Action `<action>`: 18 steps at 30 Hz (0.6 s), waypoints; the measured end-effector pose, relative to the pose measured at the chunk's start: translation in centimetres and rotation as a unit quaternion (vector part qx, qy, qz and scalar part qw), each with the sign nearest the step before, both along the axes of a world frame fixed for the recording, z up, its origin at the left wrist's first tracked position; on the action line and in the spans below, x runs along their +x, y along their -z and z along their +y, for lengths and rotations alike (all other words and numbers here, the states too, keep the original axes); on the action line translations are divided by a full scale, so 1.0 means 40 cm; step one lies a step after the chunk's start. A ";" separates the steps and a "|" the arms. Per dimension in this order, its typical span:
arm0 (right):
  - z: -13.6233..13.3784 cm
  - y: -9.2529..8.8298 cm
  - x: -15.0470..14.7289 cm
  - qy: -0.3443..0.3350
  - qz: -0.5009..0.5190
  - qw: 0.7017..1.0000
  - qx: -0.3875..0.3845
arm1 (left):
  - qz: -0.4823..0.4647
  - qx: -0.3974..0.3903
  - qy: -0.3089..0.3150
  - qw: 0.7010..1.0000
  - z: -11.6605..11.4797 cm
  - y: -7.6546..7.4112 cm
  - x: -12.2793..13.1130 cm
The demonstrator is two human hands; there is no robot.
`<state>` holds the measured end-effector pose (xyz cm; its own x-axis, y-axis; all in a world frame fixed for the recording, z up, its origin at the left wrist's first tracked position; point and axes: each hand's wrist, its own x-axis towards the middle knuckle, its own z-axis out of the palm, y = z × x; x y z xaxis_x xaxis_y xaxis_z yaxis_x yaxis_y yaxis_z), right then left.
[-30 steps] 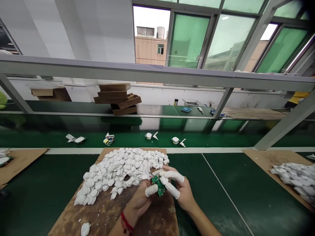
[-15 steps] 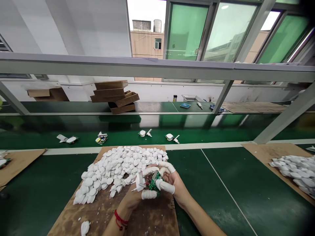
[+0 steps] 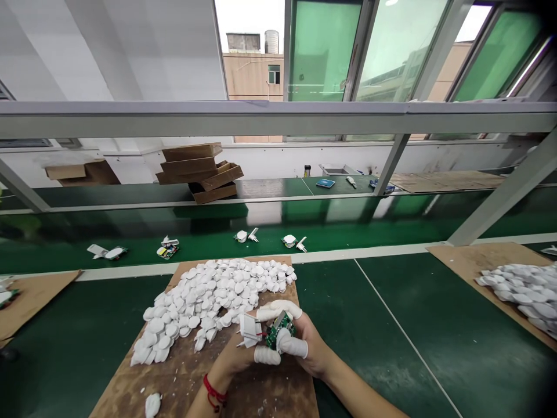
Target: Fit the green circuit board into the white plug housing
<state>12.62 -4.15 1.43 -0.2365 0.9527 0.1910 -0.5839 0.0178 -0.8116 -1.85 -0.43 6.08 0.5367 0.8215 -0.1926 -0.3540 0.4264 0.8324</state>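
Observation:
Between my hands is a small green circuit board (image 3: 273,337), tilted above the work board. Red wire joins it to a white two-pin plug piece (image 3: 250,330), which rests over my left hand. My left hand (image 3: 237,353) is closed on the circuit board, its thumb along the near side. On the other side my right hand (image 3: 311,348) grips it too, with the thumb pressed on its face and fingers curled behind. White covers wrap several fingertips. Just beyond my hands lies a heap of white round pads (image 3: 209,296). What the rear fingers touch is hidden.
A worn brown board (image 3: 278,395) lies under my hands, with one loose white piece (image 3: 152,404) near its front. Ahead, a green conveyor (image 3: 348,232) carries several plug-and-board assemblies. Another white heap (image 3: 522,290) lies at right. A metal frame post (image 3: 500,191) slants there.
My right fingers have lowered and curled round behind the circuit board. The assemblies on the conveyor have moved left. The camera view has shifted slightly.

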 end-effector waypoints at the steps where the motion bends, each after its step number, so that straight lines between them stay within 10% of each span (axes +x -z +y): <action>1: -0.001 0.000 -0.005 0.008 0.026 0.999 -0.021 | 0.019 0.022 0.004 1.000 -0.001 0.002 0.002; 11: 0.016 -0.014 -0.015 0.006 0.133 0.984 -0.115 | 0.143 0.239 0.074 0.957 0.011 0.022 -0.009; 18: 0.024 -0.001 0.002 -0.001 0.072 0.990 -0.118 | 0.124 0.187 0.016 0.974 0.012 0.035 -0.015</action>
<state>12.70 -3.20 1.47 -0.2246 0.9744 -0.0054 -0.6936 -0.1638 -0.7014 -2.44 0.05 4.69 0.5388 0.8423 -0.0104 -0.1132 0.0846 0.9900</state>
